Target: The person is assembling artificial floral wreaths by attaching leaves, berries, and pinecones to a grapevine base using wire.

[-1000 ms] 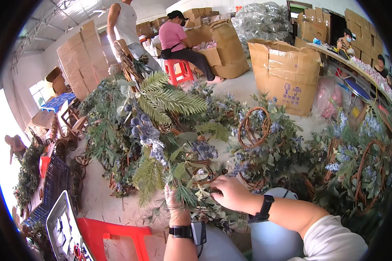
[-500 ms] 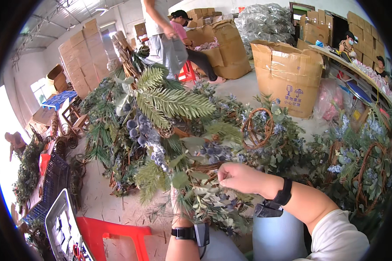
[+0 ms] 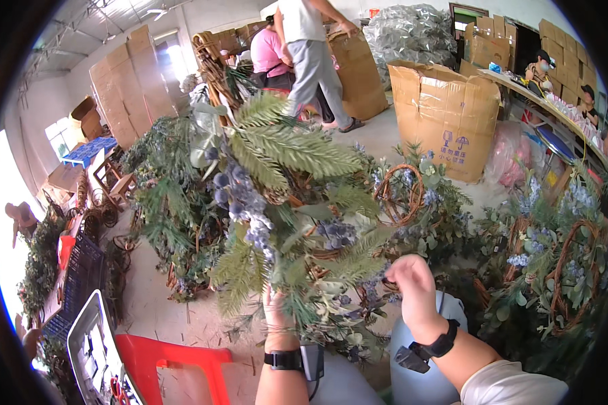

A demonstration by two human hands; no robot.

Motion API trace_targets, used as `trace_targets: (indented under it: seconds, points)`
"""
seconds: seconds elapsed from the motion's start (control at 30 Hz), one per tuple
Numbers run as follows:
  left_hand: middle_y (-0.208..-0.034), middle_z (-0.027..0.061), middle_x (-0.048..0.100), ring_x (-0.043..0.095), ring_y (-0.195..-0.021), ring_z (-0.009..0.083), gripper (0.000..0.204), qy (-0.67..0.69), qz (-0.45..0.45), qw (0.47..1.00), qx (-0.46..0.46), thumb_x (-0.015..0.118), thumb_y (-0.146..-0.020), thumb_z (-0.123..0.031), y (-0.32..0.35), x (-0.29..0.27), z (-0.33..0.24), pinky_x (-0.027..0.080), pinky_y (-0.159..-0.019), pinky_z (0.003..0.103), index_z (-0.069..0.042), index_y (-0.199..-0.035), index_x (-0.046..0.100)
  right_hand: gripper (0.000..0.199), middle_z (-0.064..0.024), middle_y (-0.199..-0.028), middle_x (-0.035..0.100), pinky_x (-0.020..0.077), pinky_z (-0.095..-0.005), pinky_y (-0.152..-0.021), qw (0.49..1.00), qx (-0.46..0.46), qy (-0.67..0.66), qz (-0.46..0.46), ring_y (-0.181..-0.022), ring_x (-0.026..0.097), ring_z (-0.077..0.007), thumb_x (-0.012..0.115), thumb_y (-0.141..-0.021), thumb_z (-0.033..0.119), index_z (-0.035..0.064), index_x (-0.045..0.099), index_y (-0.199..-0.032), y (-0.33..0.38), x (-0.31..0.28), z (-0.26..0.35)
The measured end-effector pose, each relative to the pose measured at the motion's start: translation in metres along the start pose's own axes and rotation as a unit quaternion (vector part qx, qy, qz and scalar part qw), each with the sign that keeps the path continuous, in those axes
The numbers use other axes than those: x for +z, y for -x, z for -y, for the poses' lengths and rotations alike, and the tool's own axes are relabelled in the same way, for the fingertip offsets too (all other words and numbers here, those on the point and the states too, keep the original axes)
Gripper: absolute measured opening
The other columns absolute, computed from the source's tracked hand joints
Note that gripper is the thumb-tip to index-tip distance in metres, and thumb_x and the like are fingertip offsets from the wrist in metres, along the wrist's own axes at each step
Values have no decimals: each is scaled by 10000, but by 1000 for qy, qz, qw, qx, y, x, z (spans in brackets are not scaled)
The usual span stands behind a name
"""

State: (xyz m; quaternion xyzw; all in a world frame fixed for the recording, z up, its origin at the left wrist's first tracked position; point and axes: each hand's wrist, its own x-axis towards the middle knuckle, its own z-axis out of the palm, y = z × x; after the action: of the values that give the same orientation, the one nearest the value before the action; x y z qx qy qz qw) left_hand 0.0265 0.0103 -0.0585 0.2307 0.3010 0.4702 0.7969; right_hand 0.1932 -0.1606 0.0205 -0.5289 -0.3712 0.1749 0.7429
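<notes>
A twig wreath [image 3: 216,74] stands up in front of me, dressed with artificial pine sprigs [image 3: 300,145], blue berries [image 3: 240,192], grey-green leaves and a pine cone [image 3: 277,196]. My left hand [image 3: 275,310] is closed round its lower left part, with the fingers partly covered by foliage. At the wreath's lower right edge my right hand [image 3: 414,280] has its fingers curled in a pinch beside a bluish berry sprig [image 3: 371,287]. What sits between those fingertips is too small to make out.
Finished-looking wreaths [image 3: 574,270] lie at the right, and more greenery [image 3: 175,223] is piled behind. A red plastic stool [image 3: 175,364] and a grey tray [image 3: 98,351] with scissors stand at left. Large cartons [image 3: 442,121] and co-workers [image 3: 307,54] are farther back.
My right hand has moved right, away from the wreath's middle to its outer edge. The wreath has shifted slightly right. A walking person has moved right in the background.
</notes>
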Motion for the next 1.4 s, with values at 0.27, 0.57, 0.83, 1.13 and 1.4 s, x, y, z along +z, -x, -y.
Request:
trace_targets:
  seconds: [0.27,0.57,0.83,1.13,1.4]
  points:
    - [-1287,73,450,463,-1134,233,436,-143,172,970,96,548,-828,-190,-22,-30,14,384,-940,447,-181,-1255,461,556,-175,-1021,513,455,-392,-669,792,-184,523,255,-805,566,-311,680,-690,260,30,457,-1144,52,55,0]
    - [-1077,70,568,547,-956,242,411,10,16,998,65,548,-819,-307,23,1,-26,455,-807,400,-98,-1170,502,289,-149,-749,606,468,-436,-579,830,-32,404,382,-653,592,-350,583,-768,172,64,554,-1035,18,28,-9]
    - [-1062,86,576,544,-981,290,493,-514,119,805,273,423,-795,-459,22,-36,-21,448,-844,455,-113,-1127,540,245,-102,-886,620,454,-398,-752,812,-223,425,333,-848,573,-293,668,-668,142,98,640,-908,-70,15,32]
    - [-1194,93,531,510,-1062,253,504,-24,140,985,96,438,-814,-355,28,-16,-27,411,-919,372,-65,-1224,482,382,-163,-977,610,439,-363,-793,783,-33,367,502,-892,567,-288,706,-664,298,84,641,-974,-87,22,54]
    - [-1072,90,568,558,-958,220,442,39,69,990,119,505,-857,-398,-57,-105,18,472,-794,349,-72,-1156,513,329,-196,-761,553,454,-356,-680,833,-165,286,445,-745,559,-329,702,-694,311,-5,636,-761,-71,-1,25]
